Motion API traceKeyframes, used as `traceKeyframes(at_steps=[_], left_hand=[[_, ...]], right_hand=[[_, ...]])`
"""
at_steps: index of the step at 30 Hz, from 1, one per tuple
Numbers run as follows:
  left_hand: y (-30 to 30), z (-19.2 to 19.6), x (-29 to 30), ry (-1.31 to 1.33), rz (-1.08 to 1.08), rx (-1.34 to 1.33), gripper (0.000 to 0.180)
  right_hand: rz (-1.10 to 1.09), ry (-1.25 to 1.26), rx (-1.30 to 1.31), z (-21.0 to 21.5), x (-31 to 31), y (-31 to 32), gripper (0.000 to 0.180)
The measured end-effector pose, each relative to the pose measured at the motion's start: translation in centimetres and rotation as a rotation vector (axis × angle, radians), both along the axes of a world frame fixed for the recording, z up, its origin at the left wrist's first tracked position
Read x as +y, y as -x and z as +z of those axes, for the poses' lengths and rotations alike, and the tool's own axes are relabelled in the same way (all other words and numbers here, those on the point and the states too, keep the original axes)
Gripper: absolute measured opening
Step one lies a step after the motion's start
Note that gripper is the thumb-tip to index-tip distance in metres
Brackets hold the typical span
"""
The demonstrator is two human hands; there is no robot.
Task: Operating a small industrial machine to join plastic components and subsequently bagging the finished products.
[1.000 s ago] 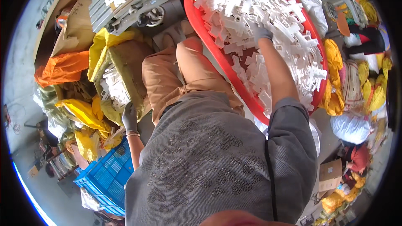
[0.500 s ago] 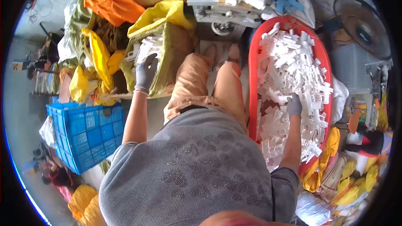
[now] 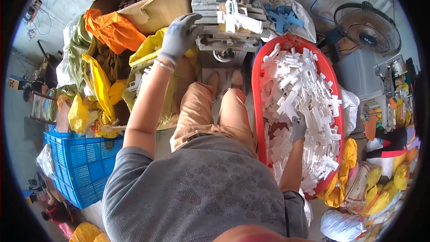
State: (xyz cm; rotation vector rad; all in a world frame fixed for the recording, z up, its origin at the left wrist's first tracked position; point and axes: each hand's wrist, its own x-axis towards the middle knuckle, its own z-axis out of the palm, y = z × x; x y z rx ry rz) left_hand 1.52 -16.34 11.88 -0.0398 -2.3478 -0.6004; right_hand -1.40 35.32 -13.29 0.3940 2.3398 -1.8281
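My left hand (image 3: 179, 37), in a grey glove, is raised beside the left edge of a grey metal machine (image 3: 208, 31). Its fingers are apart and curved, with nothing seen in them. A white pistol-shaped plastic piece (image 3: 242, 21) lies on the machine's bed, right of that hand. My right hand (image 3: 298, 128), also gloved in grey, is in a long red tub (image 3: 257, 80) heaped with similar white pieces. Its fingers are closed on a white pistol-shaped plastic piece (image 3: 286, 104) that lies on the heap; the fingertips are partly hidden.
An open sack with a yellow lining (image 3: 150, 47), holding white pieces, stands left of my legs. Behind it are a cardboard box (image 3: 165, 9) and an orange bag (image 3: 114, 29). A blue crate (image 3: 85, 166) sits at left. Blue pieces (image 3: 284, 18) and a black fan (image 3: 369, 31) are at far right.
My left hand has gone from the white pieces in the sack up and right to the machine. My right hand has closed on a white piece in the tub. The view has shifted.
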Motion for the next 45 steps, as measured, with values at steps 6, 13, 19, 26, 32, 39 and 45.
traceKeyframes(at_steps=[6,13,19,26,32,39,45], left_hand=[[5.5,1.3,0.7,0.01,-0.238,-0.235,0.038],[4.2,1.0,-0.2,-0.124,-0.13,-0.012,0.035],[-4.0,-3.5,-4.5,-0.357,0.187,0.136,0.031],[-15.0,-10.9,-9.5,-0.51,0.536,-0.029,0.03],[-19.1,-16.0,-10.6,-0.584,0.755,-0.192,0.037],[-19.4,-19.9,-10.8,-0.497,0.718,-0.279,0.033],[-22.8,-22.8,-10.8,-0.513,0.545,-0.433,0.035]], right_hand=[[0.11,0.027,0.207,8.6,-2.0,0.5,0.032],[0.257,0.579,0.374,18.6,-11.6,2.9,0.03],[0.614,0.463,0.389,24.8,-21.5,7.3,0.036],[0.769,0.08,0.453,25.8,-26.9,12.1,0.029],[0.894,-0.09,0.49,25.4,-27.2,12.6,0.031],[0.642,-0.066,0.587,20.9,-19.3,8.3,0.035],[0.308,-0.049,0.089,6.0,-5.2,3.6,0.026]])
